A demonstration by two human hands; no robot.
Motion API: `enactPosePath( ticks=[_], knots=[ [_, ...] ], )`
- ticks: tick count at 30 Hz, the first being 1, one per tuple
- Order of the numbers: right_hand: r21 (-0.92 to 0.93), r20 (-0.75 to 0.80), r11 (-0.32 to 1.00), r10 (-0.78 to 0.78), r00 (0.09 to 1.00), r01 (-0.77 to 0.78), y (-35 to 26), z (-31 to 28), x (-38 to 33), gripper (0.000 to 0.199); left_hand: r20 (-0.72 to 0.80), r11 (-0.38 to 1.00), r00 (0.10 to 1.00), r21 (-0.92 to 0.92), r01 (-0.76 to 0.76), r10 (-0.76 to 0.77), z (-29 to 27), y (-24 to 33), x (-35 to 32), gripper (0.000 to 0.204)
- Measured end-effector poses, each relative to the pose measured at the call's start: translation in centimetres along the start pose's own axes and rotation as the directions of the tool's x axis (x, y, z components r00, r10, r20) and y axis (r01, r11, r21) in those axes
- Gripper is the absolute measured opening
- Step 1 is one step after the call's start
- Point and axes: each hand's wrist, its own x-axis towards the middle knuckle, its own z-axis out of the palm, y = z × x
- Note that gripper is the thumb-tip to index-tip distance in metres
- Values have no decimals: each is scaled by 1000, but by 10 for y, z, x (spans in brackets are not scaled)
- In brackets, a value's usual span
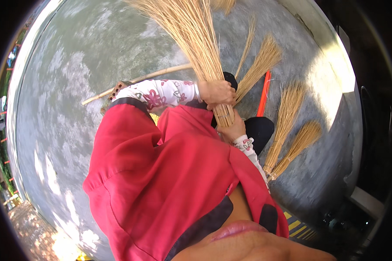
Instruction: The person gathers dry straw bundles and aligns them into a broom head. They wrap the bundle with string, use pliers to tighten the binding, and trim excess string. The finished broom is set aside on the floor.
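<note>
A large straw broom (200, 48) fans out toward the far edge, its bound end pointing at me. My left hand (217, 92) is closed round the bundle, just above the binding. Lower down, my right hand (233, 127) wraps the bound butt end; part of its fingers is hidden behind the straw. A smaller straw bundle (261, 63) lies on the floor just beyond my hands, beside a thin wisp of straw (247, 43).
Two more straw bundles, a longer one (287, 117) and a shorter one (302, 141), lie on the grey concrete floor (74, 126) at the right. An orange-red stick (264, 93) lies nearby. At the left, a wooden pole (161, 71) passes by a holed brick (117, 89). A low wall (311, 21) bounds the far right.
</note>
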Motion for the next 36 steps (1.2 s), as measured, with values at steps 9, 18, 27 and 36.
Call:
enactPosePath(
  ticks=[9, 18, 27, 36],
  knots=[
    [396, 185, 918, -86, 979, 6, 11, -13, 8, 54, -24, 972, 992, 202, 124, -121, 11, 15, 16, 72],
    [592, 345, 791, -78, 935, -152, 32, -28, 15, 48, -653, 899, 625, -379, 218, -427, -1, 3, -36, 94],
    [604, 460, 765, -104, 882, -225, 25, -34, 22, 46, 154, -466, 442, -380, -799, -884, 92, -103, -70, 93],
    [443, 261, 884, 30, 965, -148, 27, -20, 12, 57, 91, -247, 231, -241, -939, -969, 85, -129, -5, 49]
  ],
)
